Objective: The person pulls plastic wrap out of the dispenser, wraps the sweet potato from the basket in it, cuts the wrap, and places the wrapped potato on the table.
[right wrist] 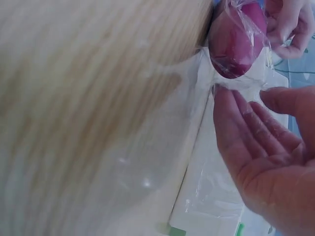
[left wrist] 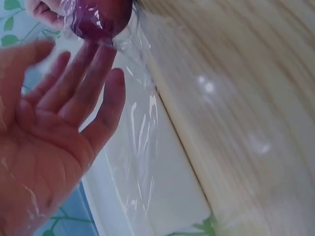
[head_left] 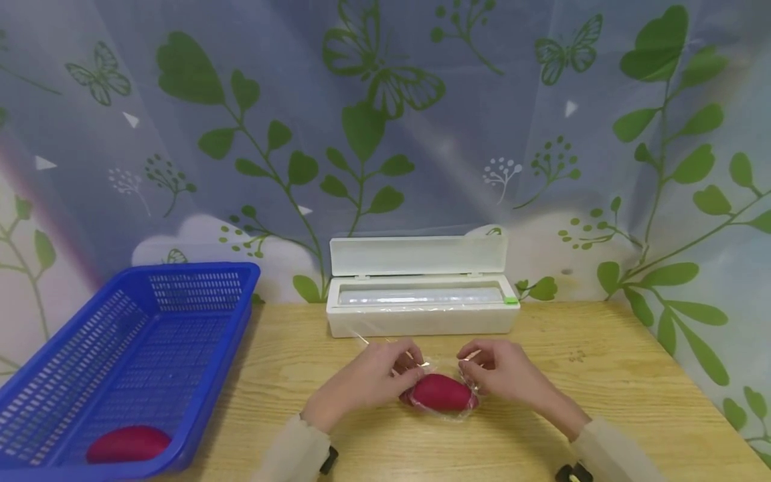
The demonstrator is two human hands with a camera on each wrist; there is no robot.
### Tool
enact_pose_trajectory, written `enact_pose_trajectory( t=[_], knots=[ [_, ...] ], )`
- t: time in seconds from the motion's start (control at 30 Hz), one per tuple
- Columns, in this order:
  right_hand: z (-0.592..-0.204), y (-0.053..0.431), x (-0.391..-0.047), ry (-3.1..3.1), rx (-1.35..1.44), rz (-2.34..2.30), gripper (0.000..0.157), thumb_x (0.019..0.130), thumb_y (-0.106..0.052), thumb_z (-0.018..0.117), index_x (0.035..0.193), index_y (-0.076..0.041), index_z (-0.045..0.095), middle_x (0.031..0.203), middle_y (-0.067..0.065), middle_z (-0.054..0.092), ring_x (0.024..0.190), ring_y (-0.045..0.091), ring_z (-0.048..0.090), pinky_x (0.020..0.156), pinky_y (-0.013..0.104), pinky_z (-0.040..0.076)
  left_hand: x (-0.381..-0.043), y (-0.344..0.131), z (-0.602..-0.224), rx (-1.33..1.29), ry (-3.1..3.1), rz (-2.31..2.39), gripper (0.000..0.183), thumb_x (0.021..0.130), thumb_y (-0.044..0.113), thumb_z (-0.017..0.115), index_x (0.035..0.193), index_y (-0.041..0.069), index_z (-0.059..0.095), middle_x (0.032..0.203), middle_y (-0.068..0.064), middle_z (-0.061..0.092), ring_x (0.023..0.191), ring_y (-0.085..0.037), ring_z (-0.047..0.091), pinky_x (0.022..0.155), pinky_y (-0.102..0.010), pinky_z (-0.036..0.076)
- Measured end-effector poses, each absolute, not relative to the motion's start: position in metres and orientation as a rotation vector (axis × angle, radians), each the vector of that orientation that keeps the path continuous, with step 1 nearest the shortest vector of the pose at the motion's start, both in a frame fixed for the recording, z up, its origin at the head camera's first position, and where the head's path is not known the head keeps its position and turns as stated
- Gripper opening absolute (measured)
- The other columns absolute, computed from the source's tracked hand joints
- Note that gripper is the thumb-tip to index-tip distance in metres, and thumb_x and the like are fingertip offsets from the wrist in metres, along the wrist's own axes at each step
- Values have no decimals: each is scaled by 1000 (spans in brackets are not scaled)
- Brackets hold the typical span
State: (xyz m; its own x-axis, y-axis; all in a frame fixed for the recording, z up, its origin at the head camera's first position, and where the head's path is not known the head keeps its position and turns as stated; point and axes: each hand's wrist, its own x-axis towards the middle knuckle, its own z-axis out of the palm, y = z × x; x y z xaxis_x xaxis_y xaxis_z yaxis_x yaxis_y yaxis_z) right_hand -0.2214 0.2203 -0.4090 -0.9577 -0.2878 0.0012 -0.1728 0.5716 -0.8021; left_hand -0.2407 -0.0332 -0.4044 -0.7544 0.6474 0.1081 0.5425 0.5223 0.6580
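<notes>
Between my left hand (head_left: 385, 371) and right hand (head_left: 502, 371), thumbs apart from loosely bent fingers at either end, lies a dark red oblong piece (head_left: 444, 391) in clear film (head_left: 450, 416); I'd judge it light, firm and slick, best taken by both rounded ends. Just beyond my fingertips the white box (head_left: 421, 323) limits forward reach, while the blue basket (head_left: 218, 375), holding another red piece (head_left: 128, 444), sits well left of them.
</notes>
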Motion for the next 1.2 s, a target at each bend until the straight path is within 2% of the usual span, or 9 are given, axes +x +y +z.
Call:
enact_pose_trajectory(
  t=[0.13,0.27,0.43,0.57,0.67,0.77,0.93,1.03,1.2],
  knots=[
    [-409,223,-218,2581,-433,-1400,23,92,-16,59,109,0,58,94,13,72,77,15,69,61,30,58,-237,-39,-406,1086,2548,930,33,81,44,71,109,29,61,104,14,67,95,1,61,82,-21,51],
    [-407,230,-215,2558,-584,-1357,20,90,-4,53,107,-2,63,100,11,72,89,16,69,69,25,57,-235,-41,-407,1096,2551,828,55,69,37,82,118,30,57,111,14,65,100,-1,60,87,-23,49],
    [-405,238,-213,2437,-774,-1274,47,81,13,45,115,-10,67,113,5,69,105,16,65,81,22,55,-234,-37,-408,1111,2588,822,48,72,28,80,115,28,59,108,14,66,95,1,61,83,-18,49],
    [-404,237,-211,2375,-874,-1202,43,85,5,57,123,-14,63,124,3,64,113,18,61,84,23,55,-233,-35,-408,1091,2582,859,42,77,31,77,115,22,60,104,11,67,90,3,61,79,-15,50],
    [-403,232,-210,2475,-923,-1076,47,81,-9,71,126,-16,59,125,1,62,110,17,61,82,21,55,-234,-34,-408,1082,2581,867,42,82,33,72,119,17,59,104,8,67,88,3,61,77,-15,51],
    [-403,225,-209,2636,-975,-913,52,77,-18,76,126,-16,59,121,-2,64,102,12,62,78,20,54,-234,-35,-409,1082,2594,860,41,87,35,66,122,14,57,101,7,68,82,3,60,72,-14,51],
    [-405,216,-211,2831,-1027,-779,30,90,-33,63,113,-14,67,103,-6,67,88,2,59,73,21,53,-234,-36,-411,1057,2633,835,38,94,41,53,120,13,58,90,8,67,69,3,57,64,-14,49],
    [-405,213,-214,2864,-1036,-835,24,95,-30,56,104,-14,71,92,-8,65,80,0,57,67,19,51,-234,-35,-413,1029,2655,823,38,97,42,48,117,12,59,83,8,63,63,1,55,61,-15,48],
    [-404,209,-221,2918,-993,-906,15,92,-19,61,98,-12,72,84,-7,65,73,-1,56,62,17,50,-235,-35,-414,970,2737,838,37,98,40,46,115,10,60,94,5,64,80,-3,58,72,-20,51]
  ],
)
